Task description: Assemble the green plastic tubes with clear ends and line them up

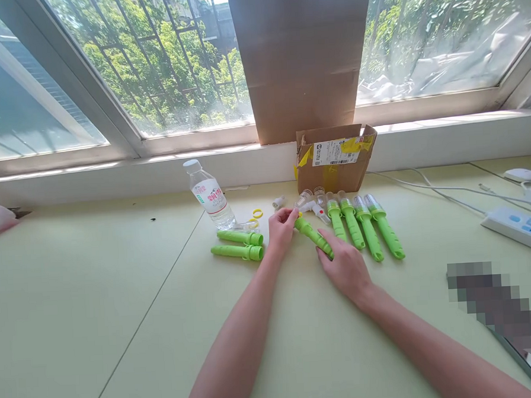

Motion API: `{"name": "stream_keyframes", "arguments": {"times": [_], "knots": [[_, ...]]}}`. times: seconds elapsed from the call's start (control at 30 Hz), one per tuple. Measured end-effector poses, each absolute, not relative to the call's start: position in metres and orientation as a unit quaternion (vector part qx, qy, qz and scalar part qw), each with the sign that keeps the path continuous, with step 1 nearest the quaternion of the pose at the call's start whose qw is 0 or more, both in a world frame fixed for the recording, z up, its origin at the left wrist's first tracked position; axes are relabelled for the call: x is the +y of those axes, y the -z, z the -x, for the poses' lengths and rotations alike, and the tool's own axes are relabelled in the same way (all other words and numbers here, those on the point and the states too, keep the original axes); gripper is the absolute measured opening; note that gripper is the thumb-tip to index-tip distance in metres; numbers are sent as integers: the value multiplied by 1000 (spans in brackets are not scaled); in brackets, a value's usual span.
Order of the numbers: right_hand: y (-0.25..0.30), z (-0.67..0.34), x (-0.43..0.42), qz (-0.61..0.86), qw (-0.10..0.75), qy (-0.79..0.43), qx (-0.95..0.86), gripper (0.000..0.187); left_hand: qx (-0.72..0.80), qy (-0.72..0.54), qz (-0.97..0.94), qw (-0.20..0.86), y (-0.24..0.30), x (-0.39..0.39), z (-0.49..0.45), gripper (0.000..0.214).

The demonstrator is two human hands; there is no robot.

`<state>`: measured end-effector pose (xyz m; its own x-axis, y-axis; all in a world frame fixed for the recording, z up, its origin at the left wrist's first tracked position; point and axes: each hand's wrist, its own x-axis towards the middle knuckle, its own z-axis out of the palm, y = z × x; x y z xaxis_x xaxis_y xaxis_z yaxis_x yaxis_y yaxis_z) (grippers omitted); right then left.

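Handle (pixel 310 234), mouth toward ten o'clock: my right fingers (pixel 333 241) close round its base; my left fingers (pixel 288 216) pinch beside a yellow ring (pixel 299 214) there. Best, I judge, to keep the ring square. Capped handles (pixel 369 232): three o'clock.

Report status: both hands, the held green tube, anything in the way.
Right hand closed on green tube, near end. Left hand at far end, by yellow piece; pinch unclear. White fitting close beyond.

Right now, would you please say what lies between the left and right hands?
In the head view, a green handle runs from the left hand to the right hand.
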<state>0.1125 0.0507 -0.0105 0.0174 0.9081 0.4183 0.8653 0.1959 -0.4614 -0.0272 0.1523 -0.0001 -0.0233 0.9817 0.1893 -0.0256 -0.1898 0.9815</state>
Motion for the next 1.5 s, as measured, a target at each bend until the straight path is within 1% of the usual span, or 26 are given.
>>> {"name": "stream_keyframes", "arguments": {"times": [0.23, 0.7, 1.03, 1.5], "knots": [[9, -112, 50, 629, 335, -49, -700, 38, 462, -573, -480, 476, -2, 153, 28, 31], [11, -113, 52, 639, 341, -44, -689, 40, 434, -528, -565, 462, -4, 147, 26, 22], [7, -113, 51, 638, 356, -64, -679, 43, 427, -499, -608, 445, -6, 141, 21, 27], [9, -114, 52, 641, 350, -59, -680, 41, 402, -490, -585, 506, -9, 139, 22, 26]]}}
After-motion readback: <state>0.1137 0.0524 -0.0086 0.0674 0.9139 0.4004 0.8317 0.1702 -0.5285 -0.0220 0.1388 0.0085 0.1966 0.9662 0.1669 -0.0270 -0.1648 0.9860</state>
